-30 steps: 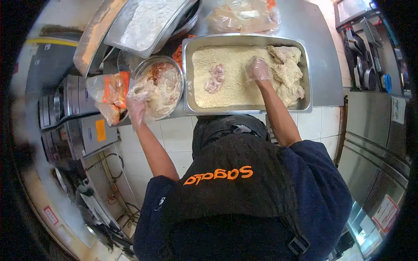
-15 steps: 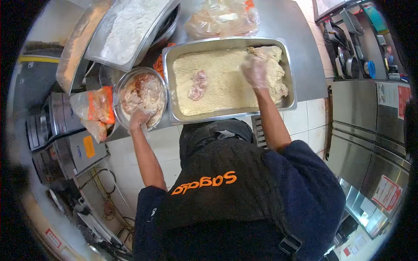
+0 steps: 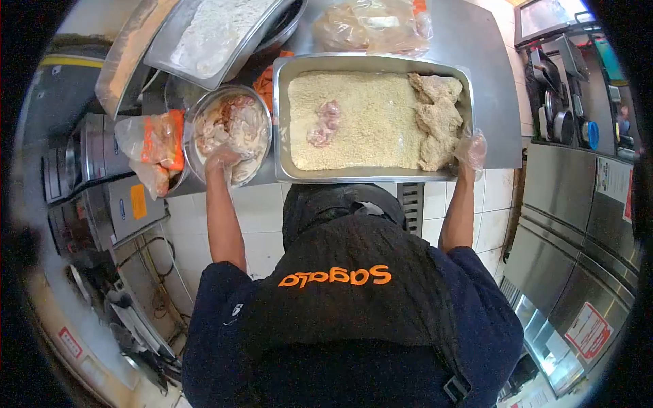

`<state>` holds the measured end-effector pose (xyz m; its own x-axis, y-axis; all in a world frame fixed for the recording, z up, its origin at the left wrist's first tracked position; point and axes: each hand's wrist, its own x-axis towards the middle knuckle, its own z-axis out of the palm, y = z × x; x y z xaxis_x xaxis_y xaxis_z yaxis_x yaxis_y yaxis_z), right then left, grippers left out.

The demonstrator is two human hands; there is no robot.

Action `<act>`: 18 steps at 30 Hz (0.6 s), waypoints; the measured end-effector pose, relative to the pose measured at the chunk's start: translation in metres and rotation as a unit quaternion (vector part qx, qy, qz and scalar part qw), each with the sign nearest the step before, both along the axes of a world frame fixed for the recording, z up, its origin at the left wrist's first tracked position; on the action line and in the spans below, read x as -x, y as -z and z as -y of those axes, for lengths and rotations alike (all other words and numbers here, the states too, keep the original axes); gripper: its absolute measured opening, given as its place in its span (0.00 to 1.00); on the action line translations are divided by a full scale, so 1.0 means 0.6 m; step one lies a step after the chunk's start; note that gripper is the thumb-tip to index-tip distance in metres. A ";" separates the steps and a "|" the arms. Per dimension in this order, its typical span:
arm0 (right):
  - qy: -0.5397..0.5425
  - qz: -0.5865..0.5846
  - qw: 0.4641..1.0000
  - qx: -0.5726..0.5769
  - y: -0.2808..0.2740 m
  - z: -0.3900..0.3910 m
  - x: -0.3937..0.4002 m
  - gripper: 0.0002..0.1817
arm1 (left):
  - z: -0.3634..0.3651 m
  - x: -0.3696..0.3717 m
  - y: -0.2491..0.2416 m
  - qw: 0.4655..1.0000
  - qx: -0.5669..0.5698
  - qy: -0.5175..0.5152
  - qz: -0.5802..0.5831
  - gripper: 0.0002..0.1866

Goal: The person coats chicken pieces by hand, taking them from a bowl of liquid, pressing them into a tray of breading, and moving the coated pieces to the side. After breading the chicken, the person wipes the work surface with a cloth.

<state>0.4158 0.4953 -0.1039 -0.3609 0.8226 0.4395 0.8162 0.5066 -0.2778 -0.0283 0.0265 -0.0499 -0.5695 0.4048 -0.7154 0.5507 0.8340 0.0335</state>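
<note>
A deep metal tray [image 3: 374, 179] holds pale crumbs [image 3: 374, 122], with one pink raw piece [image 3: 324, 123] on them at the left and coated pieces [image 3: 437, 122] lined up along the right side. At the tray's front right corner, my right hand [image 3: 471, 151], in a clear glove, is closed on the rim. My left hand [image 3: 223, 160] reaches over the near edge of the round bowl [image 3: 266, 146] to the left. Its fingers touch the wet, whitish raw pieces [image 3: 239, 126] in there and are partly hidden, so their grip is unclear.
Behind the bowl stands a metal container of white flour [image 3: 214, 41]. A bag with an orange band [image 3: 163, 146] sits left of the bowl, and another clear bag [image 3: 371, 26] lies behind the tray. Steel cabinets [image 3: 558, 197] stand at the right.
My right hand has moved from above the coated pieces to the tray's right front corner, uncovering those pieces. My left hand remains at the bowl. The view has shifted slightly.
</note>
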 end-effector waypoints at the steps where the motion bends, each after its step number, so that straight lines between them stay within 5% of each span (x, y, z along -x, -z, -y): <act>1: -0.003 0.001 1.000 0.000 0.004 -0.004 0.005 0.15 | 0.009 0.010 0.016 1.000 0.000 -0.003 0.001 0.27; 4: -0.013 -0.024 0.999 0.045 0.070 -0.062 -0.037 0.12 | 0.071 0.053 0.125 0.998 -0.024 -0.032 -0.042 0.26; 5: -0.015 -0.157 0.964 0.214 0.144 -0.110 -0.084 0.11 | 0.085 0.067 0.160 0.996 -0.047 -0.040 -0.064 0.26; 7: -0.064 0.016 0.997 -0.037 0.147 -0.138 -0.111 0.09 | 0.088 0.059 0.175 0.994 -0.067 -0.051 -0.074 0.26; 10: 0.022 0.159 0.984 0.077 0.054 -0.091 -0.055 0.09 | 0.102 0.066 0.183 0.993 -0.073 -0.021 -0.089 0.22; 11: 0.065 0.229 0.962 0.135 0.035 -0.080 -0.043 0.10 | 0.119 0.067 0.195 0.950 0.044 0.246 -0.185 0.14; 12: 0.065 0.229 0.962 0.136 0.027 -0.076 -0.038 0.10 | 0.138 0.074 0.210 0.816 0.154 0.491 -0.262 0.09; 15: 0.077 0.170 0.981 0.044 0.013 -0.089 -0.033 0.12 | 0.197 0.141 0.319 0.859 0.022 0.467 -0.210 0.09; 16: 0.035 0.043 0.992 0.111 0.027 -0.105 -0.042 0.11 | 0.179 0.128 0.295 0.859 0.021 0.467 -0.209 0.09; 18: -0.050 -0.209 0.948 0.235 0.061 -0.145 -0.067 0.13 | 0.130 0.095 0.236 0.987 -0.006 0.041 -0.157 0.12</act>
<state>0.4562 0.5824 -0.1403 -0.3226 0.9338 0.1547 0.5392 0.3156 -0.7808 -0.0854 -0.0517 -0.1916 -0.7282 0.4656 -0.5029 0.6003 0.7874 -0.1402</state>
